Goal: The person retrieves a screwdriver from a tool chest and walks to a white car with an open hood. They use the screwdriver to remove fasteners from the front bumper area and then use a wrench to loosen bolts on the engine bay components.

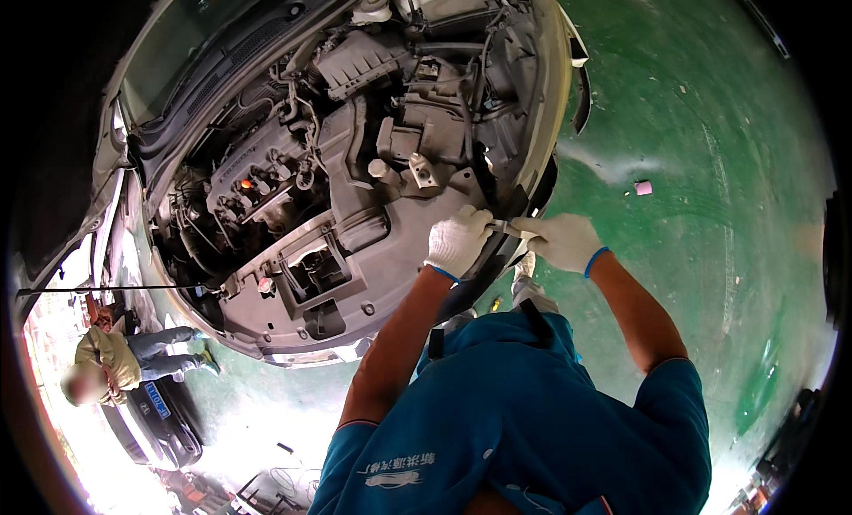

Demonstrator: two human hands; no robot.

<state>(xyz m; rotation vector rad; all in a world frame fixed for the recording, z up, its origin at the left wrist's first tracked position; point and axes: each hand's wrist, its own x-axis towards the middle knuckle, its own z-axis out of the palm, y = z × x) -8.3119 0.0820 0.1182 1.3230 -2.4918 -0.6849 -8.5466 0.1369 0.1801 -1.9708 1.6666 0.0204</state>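
Note:
At the front corner of an open engine bay (351,187), my left hand (460,242) and my right hand (565,242) are close together, both in white knit gloves with blue cuffs. Between them is a small, narrow grey metal piece (503,227). The left fingers pinch one end and the right fingers close round the other. Its exact kind is too small to make out. Just beyond my left hand, a pale metal bracket-like part (424,172) rests on the dusty plastic cover (417,222). My hands are above the car's front edge.
A thin prop rod (115,290) crosses at the left. Beyond it are a person (111,360) in a light jacket and a dark car (160,426). A pink scrap (642,188) lies on the green floor (683,249). Tools and cables (275,488) lie at the lower left.

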